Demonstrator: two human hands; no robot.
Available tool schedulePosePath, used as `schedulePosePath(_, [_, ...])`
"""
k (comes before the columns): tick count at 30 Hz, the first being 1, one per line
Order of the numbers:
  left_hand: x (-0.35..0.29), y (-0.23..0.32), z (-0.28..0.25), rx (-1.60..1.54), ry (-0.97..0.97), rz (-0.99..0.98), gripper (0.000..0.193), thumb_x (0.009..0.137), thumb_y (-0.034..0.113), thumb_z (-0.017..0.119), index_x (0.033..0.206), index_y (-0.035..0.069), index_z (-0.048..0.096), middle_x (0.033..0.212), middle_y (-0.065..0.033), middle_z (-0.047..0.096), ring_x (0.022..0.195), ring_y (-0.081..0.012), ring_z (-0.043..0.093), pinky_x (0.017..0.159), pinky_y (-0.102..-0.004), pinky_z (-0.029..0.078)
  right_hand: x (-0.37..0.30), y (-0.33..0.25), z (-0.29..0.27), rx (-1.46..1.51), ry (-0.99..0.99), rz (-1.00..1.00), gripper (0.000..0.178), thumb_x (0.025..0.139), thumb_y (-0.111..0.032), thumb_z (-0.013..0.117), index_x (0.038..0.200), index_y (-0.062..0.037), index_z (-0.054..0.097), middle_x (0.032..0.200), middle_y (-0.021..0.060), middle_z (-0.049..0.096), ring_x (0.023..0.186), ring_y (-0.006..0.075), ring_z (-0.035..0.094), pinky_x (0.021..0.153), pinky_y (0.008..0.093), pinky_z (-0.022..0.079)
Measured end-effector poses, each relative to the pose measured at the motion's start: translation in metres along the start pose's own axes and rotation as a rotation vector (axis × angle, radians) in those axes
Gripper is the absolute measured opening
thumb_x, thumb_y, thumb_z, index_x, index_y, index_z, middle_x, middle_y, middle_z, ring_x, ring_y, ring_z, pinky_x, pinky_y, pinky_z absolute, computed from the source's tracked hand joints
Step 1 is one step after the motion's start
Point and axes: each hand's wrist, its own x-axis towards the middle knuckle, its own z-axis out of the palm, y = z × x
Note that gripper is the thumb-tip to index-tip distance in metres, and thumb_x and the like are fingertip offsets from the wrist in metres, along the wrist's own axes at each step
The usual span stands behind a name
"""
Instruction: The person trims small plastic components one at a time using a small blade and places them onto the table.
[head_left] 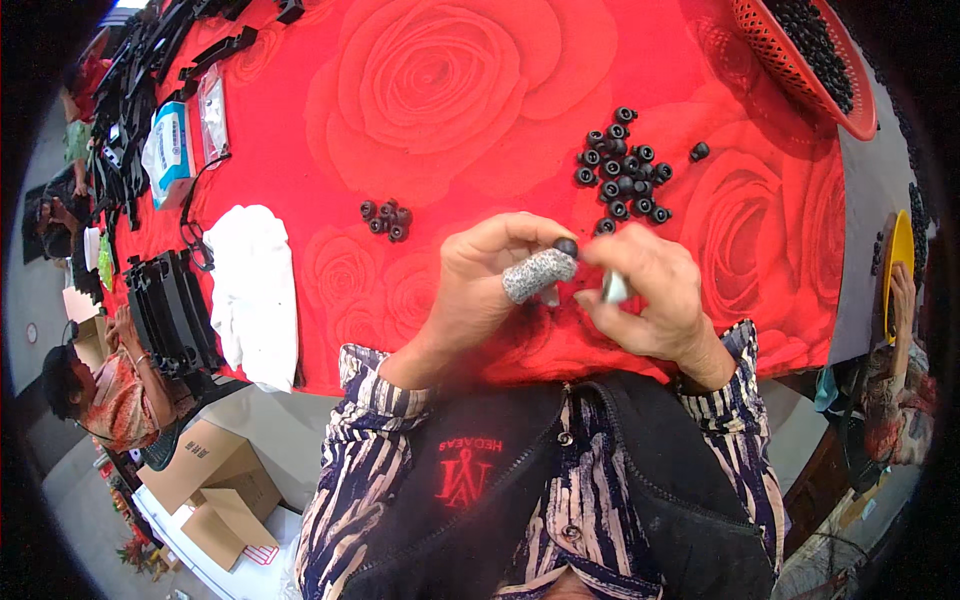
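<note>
My left hand point(475, 275) pinches a small round black plastic piece point(566, 246) between its fingertips; a speckled grey finger cover point(538, 274) wraps one of its fingers. Close beside it, my right hand point(660, 285) is closed around a small silvery-white object point(614, 288), too blurred to name. Beyond my right hand lies a loose pile of small black knob-like pieces point(625, 187), with one piece point(699, 151) apart to its right. A smaller cluster of similar pieces point(386, 220) sits beyond my left hand.
A red rose-patterned cloth point(430, 130) covers the table. At far right stands a red basket point(858, 118) of black pieces. White cloth point(252, 290), a tissue pack point(171, 150) and black plastic parts point(170, 310) lie left. People sit at both sides; one person's hand touches a yellow tray point(892, 235).
</note>
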Motion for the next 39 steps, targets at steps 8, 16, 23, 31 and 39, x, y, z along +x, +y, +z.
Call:
schedulePosePath(8, [-0.001, 0.002, 0.002, 0.172, -0.062, 0.081, 0.020, 0.081, -0.004, 0.064, 0.100, -0.004, 0.062, 0.091, -0.0086, 0.061, 0.077, -0.0124, 0.061, 0.061, -0.0221, 0.051, 0.001, 0.003, -0.009, 0.173, 0.000, 0.245, 0.028, 0.077, 0.000, 0.058, 0.104, 0.0047, 0.053, 0.081, 0.0146, 0.054, 0.067, 0.0253, 0.055, 0.059, 0.0317, 0.044])
schedulePosePath(16, [-0.001, 0.002, 0.003, 0.161, -0.063, 0.060, 0.020, 0.081, -0.003, 0.064, 0.101, -0.004, 0.062, 0.091, -0.0088, 0.061, 0.078, -0.0128, 0.062, 0.062, -0.0219, 0.051, 0.001, 0.001, -0.005, 0.137, -0.021, 0.284, 0.026, 0.077, 0.001, 0.061, 0.102, 0.0029, 0.055, 0.077, 0.0131, 0.052, 0.064, 0.0242, 0.054, 0.056, 0.0315, 0.043])
schedulePosePath(23, [0.000, 0.000, 0.001, 0.134, -0.093, 0.073, 0.020, 0.082, -0.002, 0.064, 0.101, -0.005, 0.061, 0.091, -0.0087, 0.061, 0.079, -0.0127, 0.061, 0.062, -0.0221, 0.051, 0.000, 0.001, -0.002, 0.134, -0.021, 0.275, 0.025, 0.076, 0.001, 0.062, 0.100, 0.0028, 0.055, 0.074, 0.0117, 0.050, 0.060, 0.0226, 0.052, 0.052, 0.0317, 0.041])
schedulePosePath(31, [0.000, -0.002, -0.001, 0.072, -0.075, 0.031, 0.021, 0.082, -0.001, 0.063, 0.102, -0.004, 0.060, 0.091, -0.0082, 0.062, 0.080, -0.0121, 0.061, 0.062, -0.0219, 0.051, -0.001, 0.003, 0.000, 0.134, -0.017, 0.263, 0.026, 0.075, 0.002, 0.063, 0.100, 0.0029, 0.055, 0.074, 0.0120, 0.050, 0.060, 0.0232, 0.052, 0.052, 0.0320, 0.041])
schedulePosePath(39, [0.000, -0.001, 0.000, 0.139, -0.081, 0.041, 0.021, 0.083, 0.000, 0.064, 0.103, -0.003, 0.060, 0.089, -0.0069, 0.063, 0.078, -0.0105, 0.061, 0.063, -0.0214, 0.051, 0.000, 0.003, -0.002, 0.088, -0.042, 0.249, 0.027, 0.074, 0.003, 0.063, 0.100, 0.0030, 0.055, 0.072, 0.0119, 0.050, 0.059, 0.0239, 0.051, 0.052, 0.0333, 0.041])
